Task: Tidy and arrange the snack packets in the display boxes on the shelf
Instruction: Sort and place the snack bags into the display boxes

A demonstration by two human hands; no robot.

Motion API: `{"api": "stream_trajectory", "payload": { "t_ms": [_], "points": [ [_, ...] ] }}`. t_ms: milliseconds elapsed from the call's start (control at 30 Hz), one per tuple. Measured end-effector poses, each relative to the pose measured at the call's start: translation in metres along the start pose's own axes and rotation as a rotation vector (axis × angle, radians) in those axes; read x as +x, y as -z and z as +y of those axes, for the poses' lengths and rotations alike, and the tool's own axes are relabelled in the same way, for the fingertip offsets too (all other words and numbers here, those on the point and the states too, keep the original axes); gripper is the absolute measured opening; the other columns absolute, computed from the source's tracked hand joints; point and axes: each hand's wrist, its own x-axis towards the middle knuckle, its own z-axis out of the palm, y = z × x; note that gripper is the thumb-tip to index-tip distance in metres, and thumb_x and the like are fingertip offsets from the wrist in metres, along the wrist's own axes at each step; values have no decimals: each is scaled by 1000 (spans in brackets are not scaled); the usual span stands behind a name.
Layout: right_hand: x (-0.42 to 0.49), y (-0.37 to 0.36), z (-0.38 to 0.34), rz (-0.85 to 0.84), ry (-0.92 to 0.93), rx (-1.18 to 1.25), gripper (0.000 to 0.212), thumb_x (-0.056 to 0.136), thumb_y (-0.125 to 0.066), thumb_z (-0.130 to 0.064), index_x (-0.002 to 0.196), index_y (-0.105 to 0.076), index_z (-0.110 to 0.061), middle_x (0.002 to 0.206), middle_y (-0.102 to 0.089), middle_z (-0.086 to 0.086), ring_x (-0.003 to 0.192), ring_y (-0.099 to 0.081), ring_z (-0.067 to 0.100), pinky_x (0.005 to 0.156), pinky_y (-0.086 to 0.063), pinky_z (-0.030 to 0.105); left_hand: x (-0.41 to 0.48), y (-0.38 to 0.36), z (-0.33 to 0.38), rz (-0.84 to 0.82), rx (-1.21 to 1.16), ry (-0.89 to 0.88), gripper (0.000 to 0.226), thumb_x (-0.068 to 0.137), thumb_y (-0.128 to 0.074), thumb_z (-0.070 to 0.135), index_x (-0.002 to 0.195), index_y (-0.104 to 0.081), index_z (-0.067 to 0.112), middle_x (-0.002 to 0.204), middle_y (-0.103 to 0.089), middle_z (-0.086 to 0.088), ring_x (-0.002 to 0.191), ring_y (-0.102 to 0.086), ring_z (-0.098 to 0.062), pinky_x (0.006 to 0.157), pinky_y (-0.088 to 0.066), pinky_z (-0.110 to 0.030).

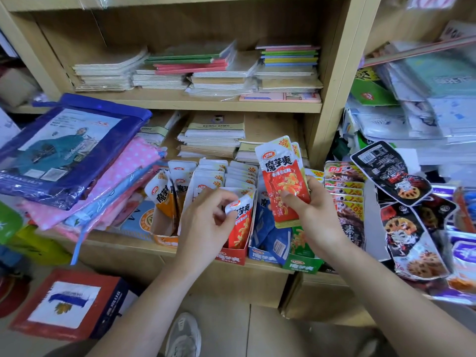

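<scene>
Snack packets (239, 173) stand in four display boxes side by side on the shelf (123, 243) edge: orange box (164, 239), red box (231, 256), blue box (258, 255), green box (302, 266). The left hand (203, 225) pinches the front packet (242, 222) in the red box between thumb and fingertips. The right hand (319, 212) grips at least two red packets (282, 181) upright above the blue box.

I see an orange box (164, 240), a red box (230, 256), a blue box (258, 255) and a green box (302, 266), the packet (280, 176) I hold, red with a white top and yellow corner, and pink cloth (128, 163) with white dots.
</scene>
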Motion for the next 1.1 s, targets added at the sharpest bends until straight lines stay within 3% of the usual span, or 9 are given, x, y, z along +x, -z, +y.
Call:
{"api": "stream_trajectory", "payload": {
  "t_ms": [233, 333, 400, 467, 533, 667, 833, 967, 1100],
  "points": [
    [-3, 1, -2, -15, -4, 58, 17, 97, -64, -13, 110, -61, -24, 103, -76, -2, 94, -74, 23, 85, -59, 46, 4, -11, 2, -98, 43, 125, 24, 90, -72, 16, 112, -70, 27, 88, -68, 20, 75, -66, 1, 63, -48, -8],
    [-5, 1, -5, -28, -35, 156, 25, 99, -53, -6, 101, -68, -25, 93, -76, -5, 85, -72, 16, 75, -55, 35, 9, -10, 5, -129, -46, 226, 24, 88, -75, 24, 109, -67, 33, 87, -70, 17, 72, -67, -1, 59, -52, -17],
    [-6, 0, -6, -76, -46, 176, 27, 100, -50, -2, 102, -69, -21, 93, -75, 0, 83, -70, 17, 72, -54, 32, 12, -7, 10, -66, -83, 258, 27, 83, -79, 36, 107, -65, 38, 89, -69, 22, 74, -66, -2, 63, -54, -25],
    [-7, 0, -5, -153, -26, 153, 20, 101, -50, -1, 116, -61, -7, 102, -75, 11, 87, -71, 24, 71, -58, 32, 15, -2, 19, 36, -110, 228, 27, 81, -76, 45, 104, -62, 41, 93, -67, 25, 82, -64, -1, 67, -49, -21],
    [-7, 0, -3, -206, -11, 118, 18, 100, -54, -4, 119, -57, -4, 108, -74, 14, 92, -73, 28, 73, -60, 35, 17, 2, 28, 68, -268, 230, 30, 82, -65, 38, 110, -58, 46, 97, -65, 23, 87, -61, -1, 69, -44, -14],
    [-8, 2, 0, -241, 27, 73, 19, 99, -59, -7, 118, -56, -7, 113, -73, 11, 100, -72, 31, 77, -60, 40, 22, 7, 30, 40, -606, 339, 30, 84, -63, 25, 111, -63, 38, 93, -68, 6, 78, -64, -8, 61, -49, -21],
    [-7, 2, -1, -232, 59, -11, 29, 90, -71, -6, 116, -59, -9, 110, -74, 10, 98, -73, 31, 81, -61, 45, 26, 15, 24, 82, -581, 364, 19, 87, -77, 15, 103, -66, 21, 91, -75, -2, 76, -70, -12, 58, -55, -27],
    [-3, 0, 1, -100, 24, 41, 16, 98, -63, -9, 114, -63, -8, 105, -76, 12, 91, -73, 37, 82, -59, 50, 33, 37, 10, 288, -596, 372, 17, 92, -71, 11, 99, -64, 24, 99, -74, -3, 83, -71, -11, 53, -55, -23],
    [-1, -1, 0, -3, -7, 100, 16, 102, -55, -15, 111, -66, -8, 104, -74, 16, 97, -69, 44, 84, -55, 56, 32, 51, -5, 348, -531, 333, 18, 94, -69, 12, 102, -60, 26, 97, -74, 5, 89, -72, -11, 55, -55, -22]
  ]
}}
